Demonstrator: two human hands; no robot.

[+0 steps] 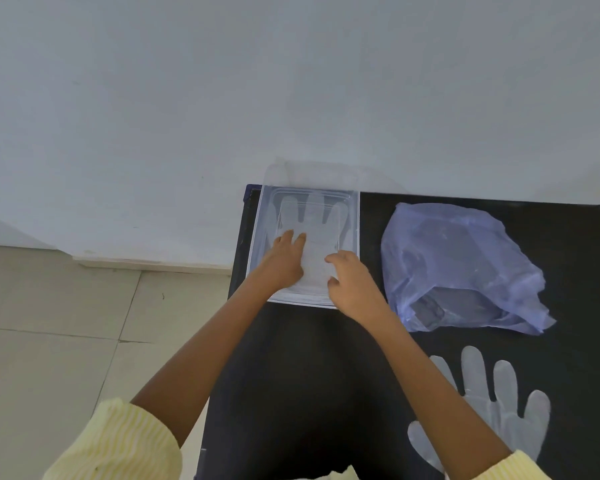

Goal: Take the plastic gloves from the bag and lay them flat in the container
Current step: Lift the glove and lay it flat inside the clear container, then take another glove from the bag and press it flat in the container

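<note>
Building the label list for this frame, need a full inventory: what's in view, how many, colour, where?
container: 1, clear, far left corner of the table
glove in container: at least 1, clear, lying flat, under both hands
bag: 1, blue-violet, crumpled, right of the container
glove on table: 1, clear, flat, near right, partly under the right forearm
table: 1, black
wall: 1, white, behind
floor: beige tiles, left
sleeves: 2, pale yellow, bottom edge
left hand: presses on the glove in container
right hand: touches that glove's right edge; grip unclear
</note>
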